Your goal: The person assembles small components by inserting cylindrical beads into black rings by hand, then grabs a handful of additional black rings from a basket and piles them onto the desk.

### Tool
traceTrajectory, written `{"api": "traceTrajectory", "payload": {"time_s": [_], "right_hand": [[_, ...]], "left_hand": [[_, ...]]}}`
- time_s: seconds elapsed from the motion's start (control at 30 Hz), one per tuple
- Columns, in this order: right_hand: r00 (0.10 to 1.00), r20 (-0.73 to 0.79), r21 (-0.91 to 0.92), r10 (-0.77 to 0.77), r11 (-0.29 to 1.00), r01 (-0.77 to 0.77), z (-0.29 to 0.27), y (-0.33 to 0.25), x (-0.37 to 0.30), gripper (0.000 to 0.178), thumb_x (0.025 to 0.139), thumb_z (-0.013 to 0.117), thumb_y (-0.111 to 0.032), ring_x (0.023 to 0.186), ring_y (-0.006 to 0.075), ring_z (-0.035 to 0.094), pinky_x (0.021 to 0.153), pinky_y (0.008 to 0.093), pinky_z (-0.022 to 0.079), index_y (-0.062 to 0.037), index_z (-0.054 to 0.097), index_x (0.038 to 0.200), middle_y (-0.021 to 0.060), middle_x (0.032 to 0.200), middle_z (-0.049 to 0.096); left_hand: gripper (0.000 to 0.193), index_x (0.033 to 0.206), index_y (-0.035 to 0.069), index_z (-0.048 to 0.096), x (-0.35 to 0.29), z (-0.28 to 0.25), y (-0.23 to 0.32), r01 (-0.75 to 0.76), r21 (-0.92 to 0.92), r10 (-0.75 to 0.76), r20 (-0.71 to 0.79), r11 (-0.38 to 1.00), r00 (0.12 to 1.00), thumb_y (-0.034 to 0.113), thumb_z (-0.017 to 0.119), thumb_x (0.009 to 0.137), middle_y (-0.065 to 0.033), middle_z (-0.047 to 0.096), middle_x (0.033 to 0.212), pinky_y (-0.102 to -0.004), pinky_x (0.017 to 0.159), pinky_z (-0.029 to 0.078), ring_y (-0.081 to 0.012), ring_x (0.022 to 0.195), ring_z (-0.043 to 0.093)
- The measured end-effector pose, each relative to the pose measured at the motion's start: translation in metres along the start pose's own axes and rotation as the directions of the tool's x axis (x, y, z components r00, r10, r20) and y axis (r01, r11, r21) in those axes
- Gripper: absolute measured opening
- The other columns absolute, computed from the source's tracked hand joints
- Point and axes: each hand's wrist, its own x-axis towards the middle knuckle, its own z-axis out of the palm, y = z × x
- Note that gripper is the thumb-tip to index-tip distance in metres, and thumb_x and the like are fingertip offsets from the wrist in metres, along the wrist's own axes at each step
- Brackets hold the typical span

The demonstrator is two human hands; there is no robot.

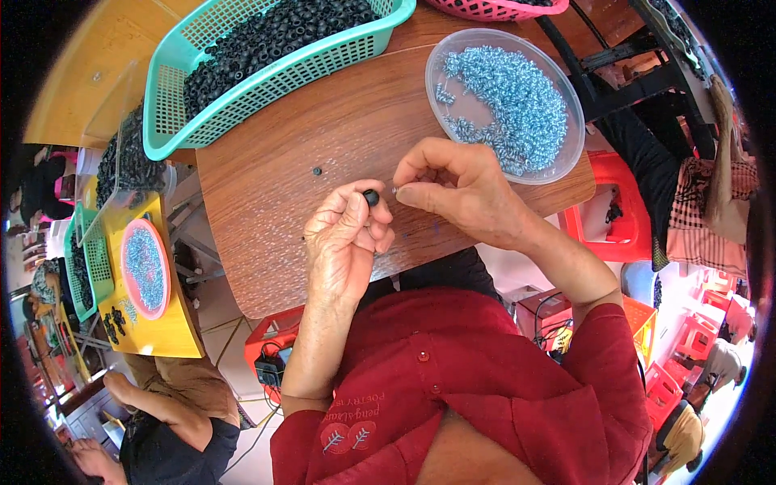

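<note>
My left hand is closed, thumb and forefinger gripping a small round black plastic piece. Just to its right, my right hand pinches a tiny silvery spring, mostly hidden by the fingertips. The two hands are close but apart, above the near part of the wooden table. Behind my right hand stands a clear round tub with many small bluish coil springs. A mint-green basket at the far left of the table holds a heap of black plastic pieces.
One small dark piece lies on the tabletop. A pink basket shows at the far edge. To the left, a yellow table bears a pink tray of springs, beside a seated person. Red stools stand at right.
</note>
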Motion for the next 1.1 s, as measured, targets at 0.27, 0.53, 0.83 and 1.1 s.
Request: {"api": "traceTrajectory", "payload": {"time_s": [0.27, 0.53, 0.83, 1.1], "right_hand": [[1.000, 0.008, 0.253, -0.026, 0.967, 0.023, 0.011, 0.008, 0.002, 0.009, 0.084, 0.064, -0.004, 0.074, 0.0042, 0.054, 0.065, 0.0180, 0.044, 0.0006, 0.063, 0.091, 0.0003, 0.081, 0.060], [0.994, 0.003, 0.008, -0.108, 0.994, 0.108, 0.015, 0.008, 0.000, 0.008, 0.082, 0.064, -0.002, 0.073, 0.0046, 0.055, 0.065, 0.0195, 0.046, 0.0008, 0.062, 0.089, 0.0018, 0.082, 0.059], [0.988, 0.108, 0.207, 0.108, 0.970, -0.128, 0.010, 0.011, 0.004, 0.012, 0.078, 0.070, -0.007, 0.067, 0.0040, 0.053, 0.056, 0.0180, 0.042, -0.0013, 0.061, 0.085, 0.0001, 0.075, 0.060], [0.944, 0.156, 0.306, 0.291, 0.894, -0.326, 0.019, 0.011, 0.011, 0.017, 0.076, 0.073, -0.015, 0.053, 0.0061, 0.051, 0.045, 0.0189, 0.037, -0.0020, 0.062, 0.078, 0.0024, 0.064, 0.060]], "left_hand": [[0.021, 0.105, -0.003, 0.059, -0.002, 0.005, -0.002, -0.090, 0.181, 0.102, -0.059, 0.979, 0.993, 0.008, 0.061, 0.087, -0.0094, 0.063, 0.081, -0.0222, 0.054, 0.044, -0.0105, 0.063, 0.055], [0.023, 0.107, -0.002, 0.060, -0.009, 0.006, -0.009, -0.322, 0.649, 0.382, 0.053, 0.689, 0.923, 0.006, 0.064, 0.085, -0.0016, 0.060, 0.082, -0.0170, 0.061, 0.041, -0.0056, 0.068, 0.051], [0.022, 0.104, -0.002, 0.060, -0.015, 0.005, -0.009, -0.317, 0.582, 0.366, 0.036, 0.749, 0.930, 0.002, 0.067, 0.083, 0.0015, 0.057, 0.083, -0.0183, 0.064, 0.042, -0.0058, 0.073, 0.050], [0.024, 0.104, -0.003, 0.057, -0.010, -0.005, -0.008, -0.245, 0.267, 0.246, 0.033, 0.932, 0.969, 0.004, 0.067, 0.083, -0.0050, 0.061, 0.085, -0.0205, 0.063, 0.045, -0.0094, 0.071, 0.055]]}}
